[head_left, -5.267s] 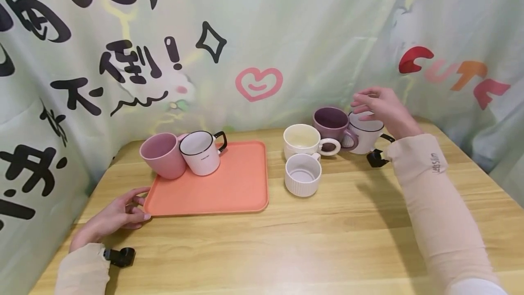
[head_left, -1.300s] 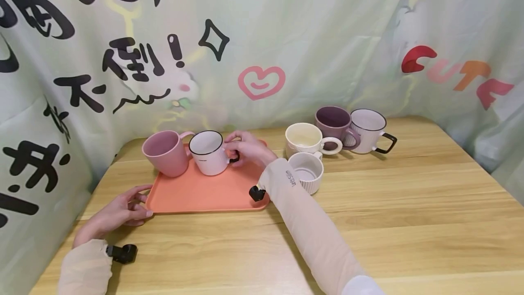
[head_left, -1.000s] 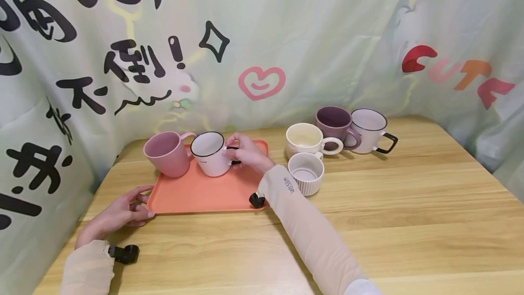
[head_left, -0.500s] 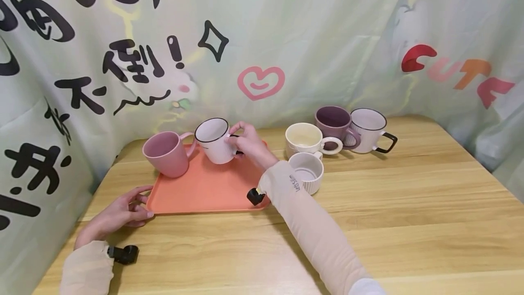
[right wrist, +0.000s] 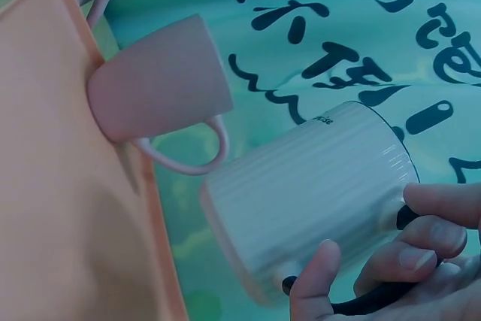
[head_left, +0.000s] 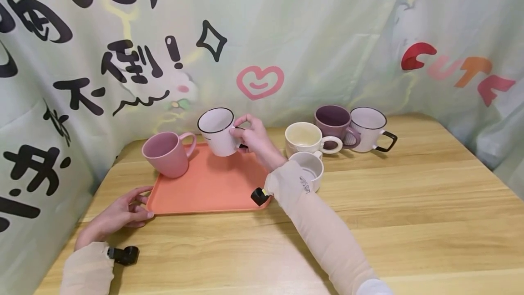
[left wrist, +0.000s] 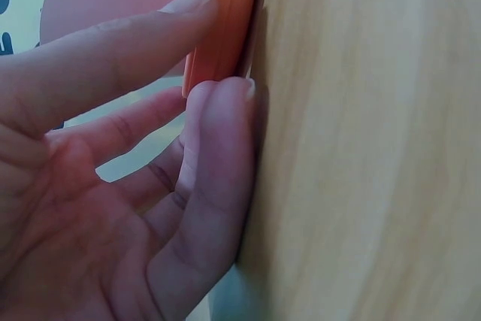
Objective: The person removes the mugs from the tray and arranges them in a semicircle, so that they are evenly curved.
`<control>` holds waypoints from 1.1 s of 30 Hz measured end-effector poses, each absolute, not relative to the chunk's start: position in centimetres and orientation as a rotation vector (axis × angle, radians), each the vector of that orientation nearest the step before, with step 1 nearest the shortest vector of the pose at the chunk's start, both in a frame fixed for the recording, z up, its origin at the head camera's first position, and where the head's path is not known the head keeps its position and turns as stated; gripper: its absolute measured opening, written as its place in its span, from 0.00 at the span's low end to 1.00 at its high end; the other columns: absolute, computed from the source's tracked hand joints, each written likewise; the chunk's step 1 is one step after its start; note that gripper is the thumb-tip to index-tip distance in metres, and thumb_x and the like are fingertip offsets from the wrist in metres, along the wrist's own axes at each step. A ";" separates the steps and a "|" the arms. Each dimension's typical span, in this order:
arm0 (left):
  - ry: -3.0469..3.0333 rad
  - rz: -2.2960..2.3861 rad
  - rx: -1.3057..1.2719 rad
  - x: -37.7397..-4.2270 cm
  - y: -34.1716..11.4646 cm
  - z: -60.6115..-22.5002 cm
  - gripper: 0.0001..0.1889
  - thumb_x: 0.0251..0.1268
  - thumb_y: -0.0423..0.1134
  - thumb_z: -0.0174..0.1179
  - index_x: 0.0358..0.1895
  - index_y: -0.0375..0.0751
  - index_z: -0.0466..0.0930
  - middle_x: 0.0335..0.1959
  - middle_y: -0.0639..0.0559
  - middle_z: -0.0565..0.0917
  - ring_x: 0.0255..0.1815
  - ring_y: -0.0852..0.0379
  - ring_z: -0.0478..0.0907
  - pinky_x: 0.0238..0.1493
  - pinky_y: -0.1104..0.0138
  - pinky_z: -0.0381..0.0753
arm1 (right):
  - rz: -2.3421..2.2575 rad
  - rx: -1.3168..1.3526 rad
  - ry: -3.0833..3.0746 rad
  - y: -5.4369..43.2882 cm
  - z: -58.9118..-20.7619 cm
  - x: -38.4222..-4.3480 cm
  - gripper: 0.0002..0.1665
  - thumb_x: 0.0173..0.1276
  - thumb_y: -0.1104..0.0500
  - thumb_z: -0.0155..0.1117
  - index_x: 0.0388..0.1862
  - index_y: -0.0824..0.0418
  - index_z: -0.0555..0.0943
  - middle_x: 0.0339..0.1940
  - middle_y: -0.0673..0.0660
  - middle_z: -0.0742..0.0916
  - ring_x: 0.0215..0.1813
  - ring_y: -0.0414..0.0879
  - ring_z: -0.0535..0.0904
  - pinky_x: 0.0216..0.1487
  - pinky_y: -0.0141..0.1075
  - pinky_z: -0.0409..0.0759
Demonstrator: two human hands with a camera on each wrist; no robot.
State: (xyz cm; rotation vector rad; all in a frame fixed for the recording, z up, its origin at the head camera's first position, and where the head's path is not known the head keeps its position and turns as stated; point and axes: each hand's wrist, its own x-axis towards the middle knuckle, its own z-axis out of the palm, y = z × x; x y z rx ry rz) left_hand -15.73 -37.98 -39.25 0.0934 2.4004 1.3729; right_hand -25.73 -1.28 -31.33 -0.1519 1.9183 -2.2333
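My right hand (head_left: 255, 136) grips the black handle of a white ribbed mug (head_left: 217, 134) with a dark rim. This mug hangs above the back of the orange tray (head_left: 213, 195), and the right wrist view shows it clear of the tray. At the tray's left end stands a pink mug (head_left: 165, 155), its handle facing the white mug. My left hand (head_left: 120, 215) holds the tray's front left corner; in the left wrist view the thumb (left wrist: 188, 5) lies against the rim and other fingers curl beside the corner.
Right of the tray, close together, stand a cream cup (head_left: 303, 135), a small ribbed white cup (head_left: 313, 165) partly behind my right sleeve, a purple mug (head_left: 332, 119) and another white mug (head_left: 366, 131) with a black handle. A printed curtain (head_left: 319, 35) hangs behind the wooden table (head_left: 389, 222).
My right hand came left from the far white mug to the one on the tray, took its handle and raised it up and slightly right. The left hand stayed at the tray corner.
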 end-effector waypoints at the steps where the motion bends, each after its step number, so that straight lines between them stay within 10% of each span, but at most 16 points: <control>1: 2.401 1.374 0.094 -15.7 -38.0 -39.3 0.43 0.67 0.29 0.66 0.77 0.25 0.47 0.54 0.33 0.70 0.40 0.55 0.79 0.39 0.60 0.87 | -2.239 -0.155 1.914 -1.2 -31.2 -25.7 0.09 0.72 0.68 0.62 0.44 0.61 0.72 0.16 0.51 0.66 0.24 0.47 0.61 0.30 0.42 0.74; 33: 2.407 1.360 0.091 -15.7 -38.0 -39.4 0.44 0.67 0.30 0.66 0.77 0.25 0.46 0.54 0.33 0.71 0.41 0.56 0.79 0.39 0.60 0.87 | -2.313 -0.240 2.016 6.1 -27.7 -24.7 0.08 0.73 0.68 0.61 0.44 0.60 0.72 0.17 0.50 0.62 0.22 0.43 0.56 0.31 0.38 0.76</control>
